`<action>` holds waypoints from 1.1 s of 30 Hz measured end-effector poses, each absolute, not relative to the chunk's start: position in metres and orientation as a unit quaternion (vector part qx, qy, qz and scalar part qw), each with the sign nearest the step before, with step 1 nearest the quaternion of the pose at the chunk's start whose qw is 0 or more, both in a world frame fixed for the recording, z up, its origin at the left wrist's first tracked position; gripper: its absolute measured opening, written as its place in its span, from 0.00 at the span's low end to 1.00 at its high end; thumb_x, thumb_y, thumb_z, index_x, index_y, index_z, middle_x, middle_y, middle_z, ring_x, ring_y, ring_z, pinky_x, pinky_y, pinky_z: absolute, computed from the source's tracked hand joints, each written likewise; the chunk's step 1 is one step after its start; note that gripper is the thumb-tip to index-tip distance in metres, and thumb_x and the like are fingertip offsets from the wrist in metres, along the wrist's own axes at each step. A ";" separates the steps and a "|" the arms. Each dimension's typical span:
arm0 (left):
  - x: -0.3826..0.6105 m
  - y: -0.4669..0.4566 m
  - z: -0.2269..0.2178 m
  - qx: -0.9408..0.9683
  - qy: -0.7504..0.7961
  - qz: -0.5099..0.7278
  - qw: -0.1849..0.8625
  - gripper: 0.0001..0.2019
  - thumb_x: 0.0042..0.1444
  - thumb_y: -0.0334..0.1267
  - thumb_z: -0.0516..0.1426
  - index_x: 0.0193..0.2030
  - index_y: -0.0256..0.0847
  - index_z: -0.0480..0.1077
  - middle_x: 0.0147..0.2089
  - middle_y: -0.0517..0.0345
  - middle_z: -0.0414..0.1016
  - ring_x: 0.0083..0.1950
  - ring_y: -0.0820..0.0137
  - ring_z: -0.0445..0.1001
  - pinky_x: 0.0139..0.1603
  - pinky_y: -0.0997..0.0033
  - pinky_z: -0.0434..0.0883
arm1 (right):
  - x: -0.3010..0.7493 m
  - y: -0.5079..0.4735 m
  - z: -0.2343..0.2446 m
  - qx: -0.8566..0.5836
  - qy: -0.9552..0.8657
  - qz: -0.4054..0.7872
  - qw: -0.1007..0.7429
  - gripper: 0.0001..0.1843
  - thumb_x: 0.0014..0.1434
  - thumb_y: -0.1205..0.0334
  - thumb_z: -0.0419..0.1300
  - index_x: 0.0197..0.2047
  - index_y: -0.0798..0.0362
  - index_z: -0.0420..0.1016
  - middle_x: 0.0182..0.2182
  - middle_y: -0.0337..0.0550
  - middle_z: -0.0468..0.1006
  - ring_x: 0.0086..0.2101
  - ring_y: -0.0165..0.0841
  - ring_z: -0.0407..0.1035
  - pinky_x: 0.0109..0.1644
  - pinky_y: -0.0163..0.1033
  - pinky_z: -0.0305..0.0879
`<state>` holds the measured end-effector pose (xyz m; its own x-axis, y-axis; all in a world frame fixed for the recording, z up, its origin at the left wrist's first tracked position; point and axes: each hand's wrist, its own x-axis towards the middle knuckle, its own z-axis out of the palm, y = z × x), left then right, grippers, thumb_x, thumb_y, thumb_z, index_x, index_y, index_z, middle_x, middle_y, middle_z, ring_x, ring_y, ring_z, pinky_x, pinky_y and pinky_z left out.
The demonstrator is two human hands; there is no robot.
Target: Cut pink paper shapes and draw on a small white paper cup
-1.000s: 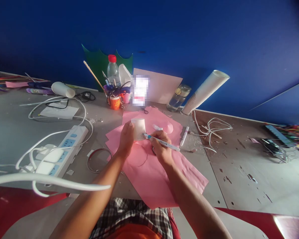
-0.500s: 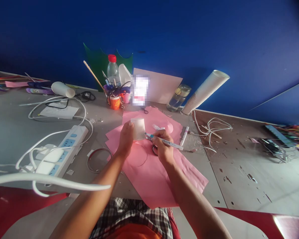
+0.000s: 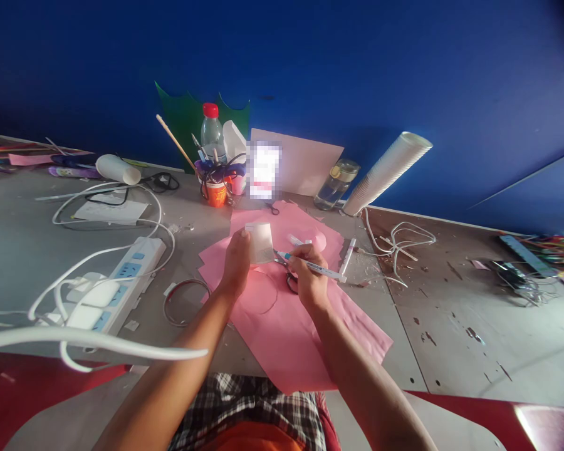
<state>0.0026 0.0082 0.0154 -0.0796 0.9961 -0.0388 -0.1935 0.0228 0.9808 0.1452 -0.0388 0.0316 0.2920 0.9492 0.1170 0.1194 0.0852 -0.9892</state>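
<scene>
My left hand (image 3: pixel 237 263) is closed around the left side of a white paper cup (image 3: pixel 262 243), holding it above sheets of pink paper (image 3: pixel 282 338). In my right hand (image 3: pixel 310 272) is a white marker (image 3: pixel 326 272) with a blue band, gripped like a pen. Its tip points left, close to the cup's lower right edge; I cannot tell whether they touch. Partly under my right hand lie scissors (image 3: pixel 291 283) with dark handles. A faint circle outline shows on the pink paper below the cup. Another white marker (image 3: pixel 349 255) rests at the paper's right.
A power strip (image 3: pixel 126 285) with plugs and white cables lies at left, near a roll of tape (image 3: pixel 184 303). Behind stand an orange cup (image 3: pixel 217 195) of tools, a lit screen (image 3: pixel 265 169), a glass jar (image 3: pixel 337 185) and a tall leaning stack of paper cups (image 3: pixel 388 174).
Both hands keep almost the same place and the same holds. The gap between the marker's tip and the cup looks very slightly wider.
</scene>
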 end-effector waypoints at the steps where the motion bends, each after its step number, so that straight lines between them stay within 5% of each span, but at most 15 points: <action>1: 0.003 0.008 0.016 0.418 0.473 0.560 0.537 0.28 0.61 0.66 0.52 0.43 0.40 0.70 0.40 0.52 0.70 0.36 0.68 0.71 0.28 0.72 0.71 | 0.145 -0.038 0.030 -0.568 -0.462 0.367 0.573 0.06 0.52 0.55 0.57 0.29 0.47 0.67 0.21 0.33 0.66 0.20 0.29 0.55 0.23 0.36 0.55; 22: 0.003 0.008 0.017 0.412 0.462 0.557 0.554 0.25 0.63 0.64 0.50 0.36 0.41 0.67 0.34 0.56 0.68 0.33 0.70 0.68 0.31 0.69 0.73 | 0.144 -0.042 0.033 -0.527 -0.516 0.353 0.576 0.07 0.53 0.53 0.59 0.30 0.47 0.69 0.23 0.35 0.67 0.24 0.32 0.60 0.26 0.38 0.56; 33: 0.005 0.010 0.015 0.413 0.469 0.561 0.543 0.22 0.64 0.59 0.52 0.45 0.39 0.71 0.39 0.54 0.72 0.36 0.69 0.71 0.30 0.72 0.71 | 0.138 -0.047 0.037 -0.503 -0.576 0.326 0.556 0.04 0.56 0.55 0.59 0.33 0.45 0.70 0.25 0.37 0.71 0.25 0.34 0.62 0.28 0.41 0.60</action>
<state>0.0053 0.0095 0.0150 -0.0696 0.9965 -0.0459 -0.2212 0.0295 0.9748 0.1378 -0.0468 0.0367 0.1251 0.9416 0.3126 0.2164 0.2816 -0.9348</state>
